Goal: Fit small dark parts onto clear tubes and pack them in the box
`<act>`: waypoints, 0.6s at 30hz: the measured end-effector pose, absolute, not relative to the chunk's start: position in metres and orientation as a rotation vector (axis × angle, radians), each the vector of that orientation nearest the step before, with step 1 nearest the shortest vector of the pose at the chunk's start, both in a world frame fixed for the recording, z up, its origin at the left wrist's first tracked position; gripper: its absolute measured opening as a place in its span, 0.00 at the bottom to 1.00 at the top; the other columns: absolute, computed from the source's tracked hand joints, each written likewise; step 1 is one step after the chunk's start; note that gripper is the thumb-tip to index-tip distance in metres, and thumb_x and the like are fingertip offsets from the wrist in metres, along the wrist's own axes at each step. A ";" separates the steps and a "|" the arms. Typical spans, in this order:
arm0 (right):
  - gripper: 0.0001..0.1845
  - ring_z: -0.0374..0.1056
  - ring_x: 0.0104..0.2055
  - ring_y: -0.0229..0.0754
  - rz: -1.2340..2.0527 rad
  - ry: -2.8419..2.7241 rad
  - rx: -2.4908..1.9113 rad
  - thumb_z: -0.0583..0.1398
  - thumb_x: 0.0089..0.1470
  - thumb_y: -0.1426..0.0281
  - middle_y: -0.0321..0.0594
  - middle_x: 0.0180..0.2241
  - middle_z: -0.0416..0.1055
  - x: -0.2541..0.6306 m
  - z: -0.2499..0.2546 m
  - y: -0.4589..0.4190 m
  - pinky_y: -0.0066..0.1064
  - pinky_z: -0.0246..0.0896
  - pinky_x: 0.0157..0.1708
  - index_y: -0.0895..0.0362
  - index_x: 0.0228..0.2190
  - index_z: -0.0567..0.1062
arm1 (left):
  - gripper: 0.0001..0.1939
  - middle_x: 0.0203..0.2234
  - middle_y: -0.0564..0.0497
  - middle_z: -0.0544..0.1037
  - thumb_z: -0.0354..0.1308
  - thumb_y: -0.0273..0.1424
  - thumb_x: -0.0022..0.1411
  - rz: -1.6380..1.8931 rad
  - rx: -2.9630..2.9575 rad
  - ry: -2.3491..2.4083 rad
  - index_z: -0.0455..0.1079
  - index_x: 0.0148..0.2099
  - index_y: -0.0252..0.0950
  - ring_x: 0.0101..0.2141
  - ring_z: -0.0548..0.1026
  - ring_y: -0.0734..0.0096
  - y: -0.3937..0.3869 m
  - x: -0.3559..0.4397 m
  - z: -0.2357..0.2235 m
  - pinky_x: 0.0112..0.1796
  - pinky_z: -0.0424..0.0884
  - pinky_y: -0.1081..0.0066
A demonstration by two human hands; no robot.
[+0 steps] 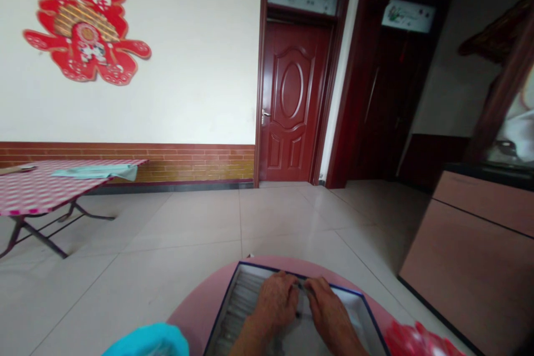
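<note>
Partly hidden box (pixel 233 303) beneath both hands (pixel 275 303) (pixel 331 306)

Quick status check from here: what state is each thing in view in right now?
Left hand: curled over the open box
Right hand: curled, close beside the left hand
Blue-rimmed box: open, grey rows inside
Red panel door: shut
Folding table: unfolded, standing, covered with checked cloth

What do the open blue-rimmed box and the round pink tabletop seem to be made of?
The open box with the dark blue rim looks like coated paperboard, going by its thin straight walls and crisp edges. The round pink tabletop looks like painted or laminated board, smooth with a soft sheen.
</note>
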State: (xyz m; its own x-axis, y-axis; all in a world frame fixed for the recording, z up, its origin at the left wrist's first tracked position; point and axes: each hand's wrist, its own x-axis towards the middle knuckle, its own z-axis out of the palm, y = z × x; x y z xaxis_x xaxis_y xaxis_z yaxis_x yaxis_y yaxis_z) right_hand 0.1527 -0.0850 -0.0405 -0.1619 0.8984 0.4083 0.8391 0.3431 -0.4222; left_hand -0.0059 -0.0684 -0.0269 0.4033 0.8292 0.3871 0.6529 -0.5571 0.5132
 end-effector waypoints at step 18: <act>0.15 0.69 0.38 0.42 0.338 -1.808 -1.216 0.47 0.57 0.65 0.45 0.35 0.73 0.133 -0.026 -0.097 0.32 0.63 0.40 0.56 0.36 0.72 | 0.13 0.21 0.54 0.70 0.52 0.36 0.51 1.157 1.549 0.955 0.72 0.30 0.33 0.26 0.65 0.73 -0.058 -0.005 -0.020 0.29 0.62 0.74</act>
